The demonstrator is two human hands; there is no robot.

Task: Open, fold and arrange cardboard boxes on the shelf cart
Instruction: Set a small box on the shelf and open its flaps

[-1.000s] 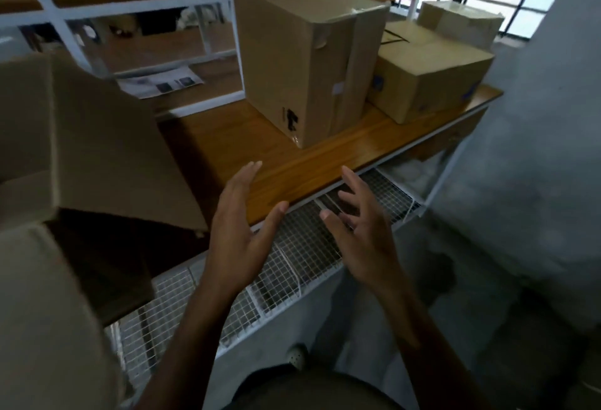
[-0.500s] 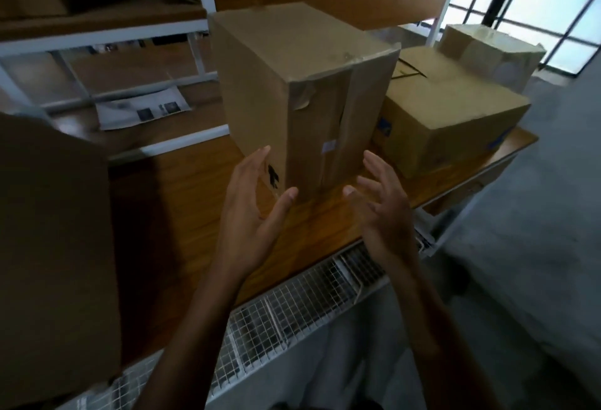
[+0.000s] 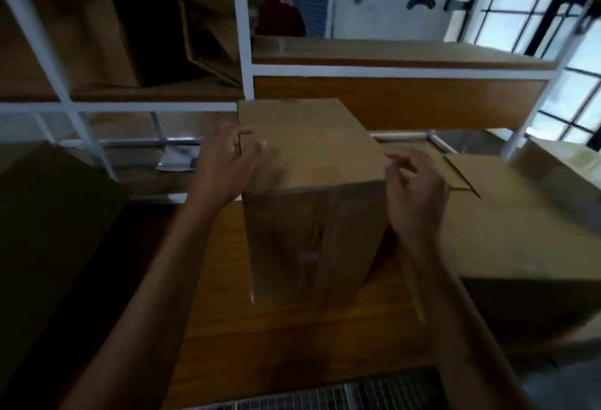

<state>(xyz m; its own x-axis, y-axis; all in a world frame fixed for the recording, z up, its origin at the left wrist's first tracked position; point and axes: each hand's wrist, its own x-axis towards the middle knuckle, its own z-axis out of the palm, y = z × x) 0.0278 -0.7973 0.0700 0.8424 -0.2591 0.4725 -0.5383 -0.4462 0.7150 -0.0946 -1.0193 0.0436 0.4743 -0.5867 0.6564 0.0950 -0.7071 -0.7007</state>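
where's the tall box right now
In the head view the tall box stands upright mid-frame on the wooden shelf, with the left hand at its top left edge, the right hand at its right edge and a lower box beside it.

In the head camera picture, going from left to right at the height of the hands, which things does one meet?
Dark cardboard sheet → left hand → tall cardboard box → right hand → low wide box → pale box at the right edge.
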